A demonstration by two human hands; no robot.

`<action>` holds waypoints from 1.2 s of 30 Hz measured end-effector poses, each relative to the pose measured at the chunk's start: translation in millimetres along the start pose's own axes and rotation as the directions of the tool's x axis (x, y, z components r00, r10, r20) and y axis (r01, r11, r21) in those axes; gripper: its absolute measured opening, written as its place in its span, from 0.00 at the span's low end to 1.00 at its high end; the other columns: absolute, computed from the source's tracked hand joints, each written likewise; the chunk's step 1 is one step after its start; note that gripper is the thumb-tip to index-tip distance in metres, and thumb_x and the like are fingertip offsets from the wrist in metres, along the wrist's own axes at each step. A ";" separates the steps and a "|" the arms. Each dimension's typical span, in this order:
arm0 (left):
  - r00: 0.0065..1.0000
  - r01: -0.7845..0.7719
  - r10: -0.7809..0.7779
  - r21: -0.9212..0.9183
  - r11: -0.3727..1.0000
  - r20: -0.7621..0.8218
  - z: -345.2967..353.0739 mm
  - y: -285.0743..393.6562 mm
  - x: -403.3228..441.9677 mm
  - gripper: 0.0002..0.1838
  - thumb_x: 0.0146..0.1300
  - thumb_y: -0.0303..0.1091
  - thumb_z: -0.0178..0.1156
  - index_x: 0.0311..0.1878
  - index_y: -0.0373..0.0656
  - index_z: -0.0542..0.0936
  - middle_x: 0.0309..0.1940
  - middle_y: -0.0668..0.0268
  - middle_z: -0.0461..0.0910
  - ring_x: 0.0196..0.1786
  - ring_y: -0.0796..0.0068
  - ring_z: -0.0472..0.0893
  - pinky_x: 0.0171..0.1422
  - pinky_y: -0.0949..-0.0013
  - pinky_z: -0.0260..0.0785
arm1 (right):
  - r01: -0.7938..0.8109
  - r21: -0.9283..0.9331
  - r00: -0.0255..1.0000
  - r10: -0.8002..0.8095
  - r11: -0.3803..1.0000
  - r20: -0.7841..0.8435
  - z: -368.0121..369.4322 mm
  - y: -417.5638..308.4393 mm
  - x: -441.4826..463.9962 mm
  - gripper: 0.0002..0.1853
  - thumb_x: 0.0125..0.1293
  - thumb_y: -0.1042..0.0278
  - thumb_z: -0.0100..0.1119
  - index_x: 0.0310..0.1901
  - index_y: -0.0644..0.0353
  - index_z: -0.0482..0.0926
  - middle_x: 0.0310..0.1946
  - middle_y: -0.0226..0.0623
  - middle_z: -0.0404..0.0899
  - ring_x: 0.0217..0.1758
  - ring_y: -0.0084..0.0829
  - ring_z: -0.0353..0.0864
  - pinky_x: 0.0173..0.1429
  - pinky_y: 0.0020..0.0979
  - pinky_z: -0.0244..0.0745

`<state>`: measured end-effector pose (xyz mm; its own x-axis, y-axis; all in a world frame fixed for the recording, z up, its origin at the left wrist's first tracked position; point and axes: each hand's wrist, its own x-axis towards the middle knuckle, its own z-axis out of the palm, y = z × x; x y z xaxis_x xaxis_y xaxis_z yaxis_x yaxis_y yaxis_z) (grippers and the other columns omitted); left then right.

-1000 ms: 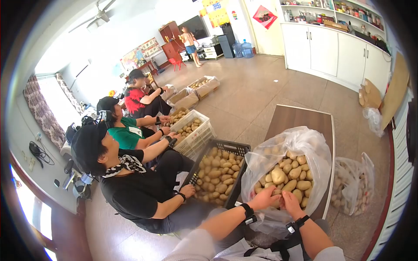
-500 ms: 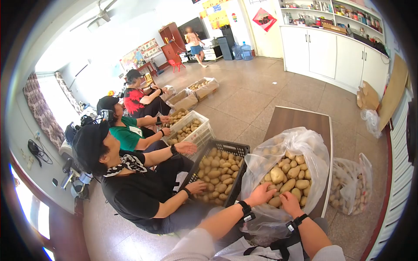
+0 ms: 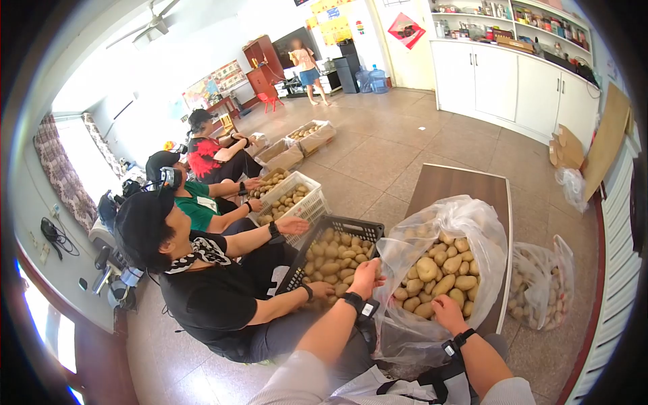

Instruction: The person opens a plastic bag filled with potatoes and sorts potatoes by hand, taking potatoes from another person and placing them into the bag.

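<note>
A clear plastic bag (image 3: 482,233) full of potatoes (image 3: 442,273) lies open on a low brown table (image 3: 439,182) before me. My left hand (image 3: 368,278) is at the bag's left edge, near the black crate, with its fingers curled in; what they hold, if anything, is too small to name. My right hand (image 3: 447,314) rests on the potatoes at the near side of the bag, its fingers bent and close together over them. Whether it grips a potato cannot be made out. Both wrists wear black bands.
Just left stands a black crate (image 3: 376,228) of potatoes, with a person in black (image 3: 209,290) reaching over it. Beyond are a white crate (image 3: 314,202), two more seated people and boxes. Another potato bag (image 3: 540,287) sits right of the table. A person stands far back.
My left hand has moved left and up from the potatoes to the bag's edge. My right hand has stayed by the potatoes. The neighbour's near hand has shifted farther over the black crate.
</note>
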<state>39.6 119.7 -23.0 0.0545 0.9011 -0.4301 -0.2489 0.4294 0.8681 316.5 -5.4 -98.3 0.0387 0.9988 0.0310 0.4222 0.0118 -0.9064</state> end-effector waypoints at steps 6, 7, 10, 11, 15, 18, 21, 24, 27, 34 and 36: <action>0.993 0.036 -0.050 -0.130 0.991 -0.105 -56.2 -16.7 40.9 0.18 0.71 0.44 0.53 0.52 0.39 0.72 0.39 0.59 0.76 0.34 0.60 0.81 0.34 0.59 0.78 | -0.128 -0.002 0.992 0.128 0.992 0.023 -2.1 -10.0 -2.4 0.13 0.64 0.62 0.60 0.41 0.65 0.81 0.32 0.46 0.84 0.35 0.42 0.84 0.42 0.37 0.77; 0.986 0.059 -0.082 -0.155 0.986 -0.146 -59.1 -14.0 40.7 0.18 0.71 0.43 0.52 0.53 0.38 0.71 0.40 0.58 0.76 0.34 0.59 0.81 0.34 0.59 0.78 | -0.128 -0.003 0.991 0.128 0.992 0.023 -2.6 -12.2 -2.6 0.13 0.64 0.62 0.60 0.41 0.65 0.81 0.32 0.46 0.84 0.35 0.42 0.84 0.42 0.37 0.77; 0.970 0.085 -0.127 -0.205 0.975 -0.205 -67.8 -12.7 42.1 0.18 0.72 0.43 0.51 0.54 0.38 0.71 0.40 0.57 0.76 0.34 0.59 0.81 0.34 0.59 0.78 | -0.130 0.010 0.991 0.130 0.991 0.026 -3.2 -17.7 -3.9 0.13 0.63 0.63 0.61 0.41 0.65 0.81 0.32 0.46 0.84 0.35 0.42 0.84 0.42 0.37 0.77; 0.965 0.087 -0.138 -0.227 0.970 -0.224 -70.2 -13.4 43.8 0.18 0.72 0.42 0.51 0.54 0.38 0.71 0.40 0.56 0.76 0.35 0.59 0.81 0.34 0.59 0.78 | -0.128 0.009 0.991 0.128 0.992 0.025 -3.1 -18.6 -3.9 0.13 0.63 0.63 0.61 0.41 0.65 0.81 0.32 0.46 0.84 0.35 0.41 0.84 0.42 0.37 0.77; 0.952 0.077 -0.151 -0.268 0.960 -0.268 -72.5 -12.7 42.4 0.17 0.71 0.41 0.52 0.53 0.37 0.71 0.39 0.54 0.76 0.35 0.59 0.80 0.33 0.60 0.78 | -0.125 0.005 0.991 0.125 0.992 0.041 -1.8 -13.1 -2.0 0.13 0.63 0.63 0.61 0.41 0.65 0.81 0.32 0.45 0.84 0.35 0.40 0.84 0.42 0.36 0.77; 0.947 0.072 -0.161 -0.304 0.950 -0.278 -74.8 -10.6 41.1 0.20 0.70 0.38 0.54 0.60 0.39 0.66 0.42 0.50 0.72 0.38 0.55 0.78 0.35 0.58 0.76 | -0.124 -0.001 0.992 0.124 0.992 0.039 -2.3 -13.5 -2.3 0.13 0.63 0.63 0.61 0.41 0.65 0.81 0.32 0.45 0.84 0.36 0.40 0.84 0.42 0.36 0.77; 0.956 0.101 -0.175 -0.294 0.950 -0.236 -81.5 -11.9 44.4 0.20 0.70 0.36 0.53 0.60 0.37 0.66 0.45 0.50 0.71 0.38 0.55 0.78 0.35 0.58 0.77 | -0.114 0.019 0.993 0.113 0.993 0.034 -3.0 -15.3 -3.7 0.13 0.64 0.63 0.61 0.41 0.65 0.81 0.33 0.45 0.84 0.36 0.41 0.84 0.43 0.36 0.77; 0.959 0.078 -0.150 -0.285 0.955 -0.241 -80.2 -10.8 39.8 0.19 0.70 0.34 0.53 0.59 0.36 0.66 0.48 0.50 0.69 0.41 0.54 0.78 0.36 0.58 0.77 | -0.110 0.012 0.993 0.110 0.994 0.032 -2.3 -13.3 -4.3 0.13 0.64 0.63 0.60 0.42 0.65 0.81 0.33 0.46 0.85 0.36 0.41 0.84 0.43 0.37 0.77; 0.952 0.064 -0.148 -0.299 0.952 -0.268 -78.6 -11.6 38.6 0.17 0.70 0.32 0.52 0.58 0.36 0.66 0.49 0.51 0.67 0.41 0.54 0.77 0.37 0.57 0.77 | -0.112 -0.018 0.993 0.112 0.994 0.035 -1.7 -10.2 -3.5 0.13 0.63 0.64 0.60 0.42 0.65 0.81 0.34 0.46 0.85 0.37 0.42 0.84 0.43 0.36 0.77; 0.923 0.045 -0.180 -0.367 0.929 -0.341 -74.8 -10.2 34.7 0.15 0.69 0.33 0.52 0.55 0.36 0.68 0.43 0.52 0.69 0.39 0.58 0.77 0.36 0.58 0.77 | -0.112 -0.021 0.992 0.113 0.993 0.048 -3.1 -10.8 -3.7 0.13 0.63 0.63 0.60 0.42 0.65 0.81 0.34 0.47 0.85 0.37 0.42 0.84 0.43 0.37 0.77; 0.929 0.056 -0.189 -0.384 0.922 -0.318 -74.5 -9.0 33.3 0.15 0.70 0.32 0.52 0.56 0.37 0.67 0.45 0.53 0.67 0.42 0.57 0.76 0.39 0.57 0.77 | -0.117 -0.006 0.992 0.117 0.993 0.047 -2.7 -8.9 -3.9 0.13 0.63 0.63 0.60 0.42 0.66 0.81 0.34 0.47 0.85 0.37 0.43 0.85 0.44 0.37 0.78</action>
<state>-28.4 141.4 -63.6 -0.2097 0.7370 -0.6425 -0.5977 0.4235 0.6808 315.1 -9.5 -89.2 0.0452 0.9945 -0.0948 0.4204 -0.1050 -0.9012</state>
